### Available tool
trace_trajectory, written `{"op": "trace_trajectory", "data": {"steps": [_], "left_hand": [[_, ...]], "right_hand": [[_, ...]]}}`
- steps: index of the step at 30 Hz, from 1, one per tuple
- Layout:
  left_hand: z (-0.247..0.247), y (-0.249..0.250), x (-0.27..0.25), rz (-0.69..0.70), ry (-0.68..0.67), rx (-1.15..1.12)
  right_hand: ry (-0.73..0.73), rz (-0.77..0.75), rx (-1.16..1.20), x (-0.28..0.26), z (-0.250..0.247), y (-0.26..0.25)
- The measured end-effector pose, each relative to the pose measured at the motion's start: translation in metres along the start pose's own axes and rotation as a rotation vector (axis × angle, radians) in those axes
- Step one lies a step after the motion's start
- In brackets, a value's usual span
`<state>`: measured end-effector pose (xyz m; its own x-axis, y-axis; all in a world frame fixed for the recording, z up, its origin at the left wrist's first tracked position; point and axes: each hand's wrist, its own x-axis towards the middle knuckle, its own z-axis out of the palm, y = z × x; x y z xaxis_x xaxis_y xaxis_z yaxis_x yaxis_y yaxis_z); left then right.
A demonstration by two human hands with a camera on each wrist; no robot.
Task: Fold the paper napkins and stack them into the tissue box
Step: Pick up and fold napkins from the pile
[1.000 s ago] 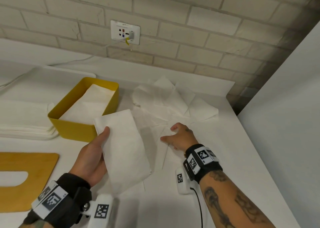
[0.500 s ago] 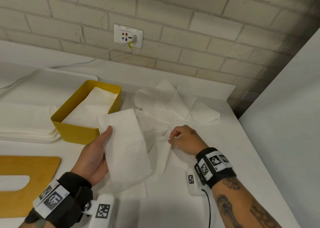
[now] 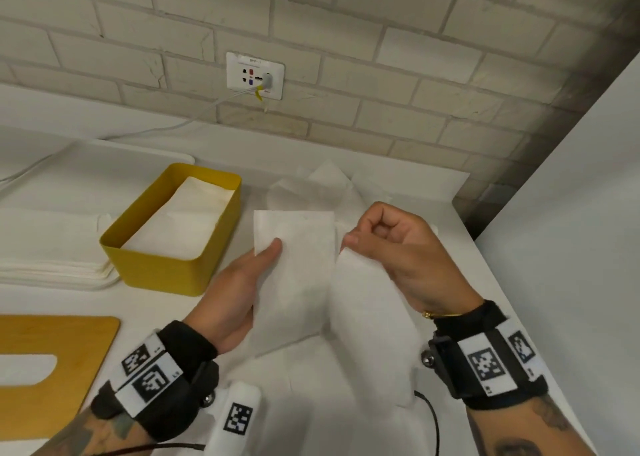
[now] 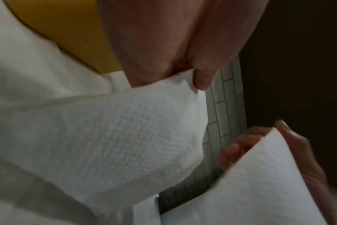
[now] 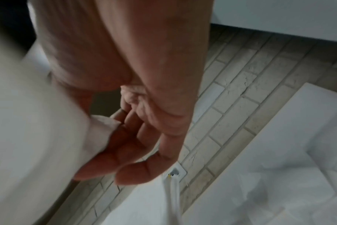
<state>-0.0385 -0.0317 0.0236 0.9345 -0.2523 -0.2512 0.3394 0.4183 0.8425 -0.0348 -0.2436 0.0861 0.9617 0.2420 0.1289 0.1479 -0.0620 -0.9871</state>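
Observation:
My left hand (image 3: 242, 282) holds a folded white napkin (image 3: 294, 275) upright above the table, thumb on its front face; in the left wrist view the folded napkin (image 4: 125, 137) fills the middle. My right hand (image 3: 391, 247) pinches the top corner of a second napkin (image 3: 370, 324), lifted just right of the first, and the right wrist view shows that corner (image 5: 100, 126) between thumb and fingers. The yellow tissue box (image 3: 162, 272) stands to the left with folded napkins (image 3: 187, 220) inside. Loose unfolded napkins (image 3: 311, 188) lie behind my hands.
A flat stack of white napkins (image 3: 52, 265) lies left of the box. A wooden lid with a slot (image 3: 52, 358) rests at the near left. A brick wall with a socket (image 3: 254, 76) and cable runs behind; a white panel (image 3: 571, 247) bounds the right.
My right hand pinched a loose napkin on the table and lifted it beside the folded one. My left hand raised the folded napkin slightly to the right.

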Motion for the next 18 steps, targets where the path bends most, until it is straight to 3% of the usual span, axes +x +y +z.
{"op": "trace_trajectory", "data": {"steps": [5, 8, 13, 18], "left_hand": [[0.012, -0.016, -0.003, -0.109, -0.072, -0.069], [0.009, -0.022, -0.005, -0.124, -0.071, -0.094], [-0.005, -0.023, -0.01, -0.085, -0.145, -0.021], [-0.016, -0.017, -0.008, -0.1, -0.223, -0.037]], "right_hand": [[0.208, 0.161, 0.046, 0.01, 0.025, 0.024], [0.25, 0.224, 0.13, 0.011, 0.029, 0.034], [0.204, 0.261, 0.194, 0.009, 0.019, 0.047], [-0.025, 0.227, 0.411, 0.01, 0.007, 0.053]]}}
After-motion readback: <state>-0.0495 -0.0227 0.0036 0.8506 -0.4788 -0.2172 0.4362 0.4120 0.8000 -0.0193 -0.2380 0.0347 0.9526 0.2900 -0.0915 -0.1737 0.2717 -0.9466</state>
